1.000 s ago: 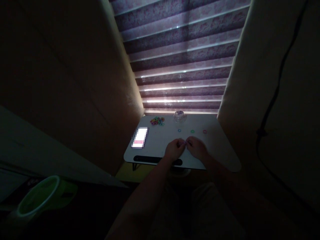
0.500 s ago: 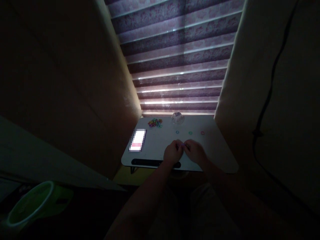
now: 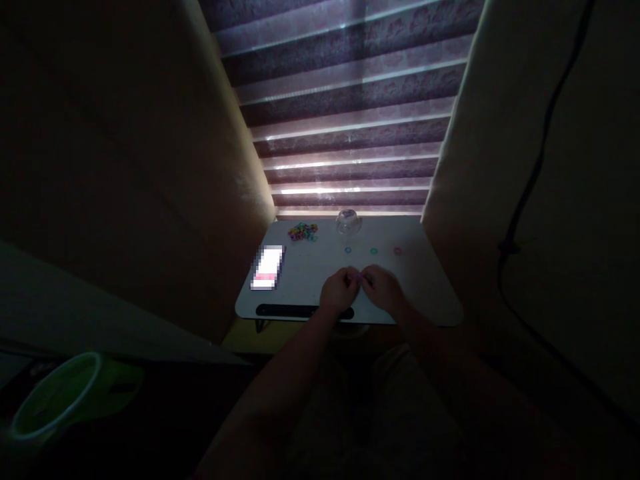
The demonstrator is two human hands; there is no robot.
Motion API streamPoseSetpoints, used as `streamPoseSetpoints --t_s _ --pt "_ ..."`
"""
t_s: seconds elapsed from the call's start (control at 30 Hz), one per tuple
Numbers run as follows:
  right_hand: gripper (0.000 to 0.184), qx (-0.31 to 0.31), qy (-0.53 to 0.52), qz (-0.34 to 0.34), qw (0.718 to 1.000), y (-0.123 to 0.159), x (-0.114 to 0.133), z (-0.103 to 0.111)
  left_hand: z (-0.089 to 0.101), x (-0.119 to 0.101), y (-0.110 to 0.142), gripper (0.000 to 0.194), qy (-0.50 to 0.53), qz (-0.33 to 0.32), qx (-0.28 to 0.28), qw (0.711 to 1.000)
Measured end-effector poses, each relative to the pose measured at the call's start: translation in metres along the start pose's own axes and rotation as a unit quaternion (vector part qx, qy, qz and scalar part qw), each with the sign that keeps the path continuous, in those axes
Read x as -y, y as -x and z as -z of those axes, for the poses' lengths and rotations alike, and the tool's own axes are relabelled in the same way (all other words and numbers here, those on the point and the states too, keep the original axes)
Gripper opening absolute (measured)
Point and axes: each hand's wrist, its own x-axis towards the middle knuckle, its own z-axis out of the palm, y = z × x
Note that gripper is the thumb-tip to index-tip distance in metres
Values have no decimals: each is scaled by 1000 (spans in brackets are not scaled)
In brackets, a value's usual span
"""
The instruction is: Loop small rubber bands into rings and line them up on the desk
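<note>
My left hand (image 3: 340, 290) and my right hand (image 3: 383, 288) meet above the front part of a white lap table (image 3: 300, 280). Both are closed, fingertips pinching a small purple band (image 3: 358, 277) between them; most of it is hidden by the fingers. Beyond the hands three small rings lie in a row: a blue ring (image 3: 348, 250), a green ring (image 3: 373, 251) and a pink ring (image 3: 397, 251). A pile of multicoloured rings (image 3: 303, 232) sits at the back left, and a clear round container (image 3: 349, 223) stands at the back middle.
A lit phone (image 3: 268, 268) lies on the table's left side. Along the front edge runs a black ledge (image 3: 285, 311). A pleated blind (image 3: 350, 133) hangs behind the table, with walls on both sides. A green bin (image 3: 75, 400) stands low at the left; a dark cable (image 3: 543, 153) hangs at right.
The view has tilted, so the table appears higher and slightly further left. My hands stay together with the purple band between their fingertips; the rings on the table have not moved.
</note>
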Motion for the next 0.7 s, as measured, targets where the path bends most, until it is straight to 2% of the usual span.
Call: streamPoseSetpoints --t_s 0.47,0.7 --pt "16 -20 -8 -7 1000 0 -3 -4 -1 1 0 24 19 -8 -5 1000" --pt "15 -38 -19 -4 999 0 -5 -4 -1 1 -1 24 36 10 -17 999"
